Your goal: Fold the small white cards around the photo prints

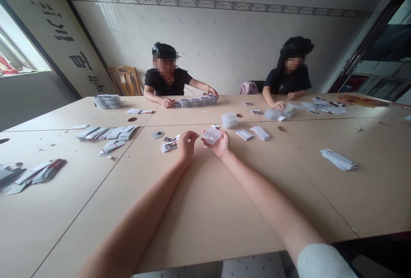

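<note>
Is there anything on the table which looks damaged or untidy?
Yes: on the table, far right, a reddish-brown patch breaks the pale surface; stain or damage, I cannot tell. Beside it, white slips lie scattered loosely.

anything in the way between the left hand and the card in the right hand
Nothing visible blocks it: a small open gap separates the left hand from the card in the right hand.

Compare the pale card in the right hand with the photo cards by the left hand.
Pose: the pale card is held in the right hand; the photo cards lie on the table.
Look: the pale card is whitish with faint marks; the photo cards show dark pictures with white edges.
Shared: both look roughly rectangular.
</note>
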Motion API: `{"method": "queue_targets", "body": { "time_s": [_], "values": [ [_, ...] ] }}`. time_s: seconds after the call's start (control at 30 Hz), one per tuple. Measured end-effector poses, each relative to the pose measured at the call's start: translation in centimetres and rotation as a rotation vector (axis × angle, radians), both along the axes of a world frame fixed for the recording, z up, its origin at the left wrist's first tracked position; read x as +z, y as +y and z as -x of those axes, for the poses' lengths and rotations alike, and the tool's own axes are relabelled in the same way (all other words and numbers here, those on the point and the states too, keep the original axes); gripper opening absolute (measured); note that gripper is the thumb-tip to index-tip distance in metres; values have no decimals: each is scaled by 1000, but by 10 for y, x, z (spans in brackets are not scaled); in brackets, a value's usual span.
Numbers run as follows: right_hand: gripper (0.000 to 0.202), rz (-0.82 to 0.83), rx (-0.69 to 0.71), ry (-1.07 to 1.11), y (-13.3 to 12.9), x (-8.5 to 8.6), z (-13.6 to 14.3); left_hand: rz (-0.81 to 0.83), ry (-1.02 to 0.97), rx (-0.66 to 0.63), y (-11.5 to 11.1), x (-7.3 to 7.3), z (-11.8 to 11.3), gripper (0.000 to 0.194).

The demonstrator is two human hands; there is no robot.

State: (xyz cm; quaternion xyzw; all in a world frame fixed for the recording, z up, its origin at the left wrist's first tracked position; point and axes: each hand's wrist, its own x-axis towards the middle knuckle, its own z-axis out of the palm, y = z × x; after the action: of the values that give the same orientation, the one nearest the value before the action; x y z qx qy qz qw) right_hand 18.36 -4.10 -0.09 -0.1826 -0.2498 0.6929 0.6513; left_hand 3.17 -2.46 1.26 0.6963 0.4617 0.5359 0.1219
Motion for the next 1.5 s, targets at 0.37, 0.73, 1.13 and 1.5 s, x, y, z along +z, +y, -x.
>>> {"method": "queue_targets", "body": {
  "time_s": [0.37,0.73,1.13,1.5],
  "values": [
    [29,46,1,31,0,2,2,89,21,-56,8,-8,2,11],
    [23,31,-11,5,-1,3,3,1,89,-50,2,-3,1,17],
    [20,43,-15,-9,0,2,4,-25,183,-85,8,-10,0,7],
    [24,15,2,-55,4,-3,5,-36,159,-54,8,-9,0,7]
  ]
}}
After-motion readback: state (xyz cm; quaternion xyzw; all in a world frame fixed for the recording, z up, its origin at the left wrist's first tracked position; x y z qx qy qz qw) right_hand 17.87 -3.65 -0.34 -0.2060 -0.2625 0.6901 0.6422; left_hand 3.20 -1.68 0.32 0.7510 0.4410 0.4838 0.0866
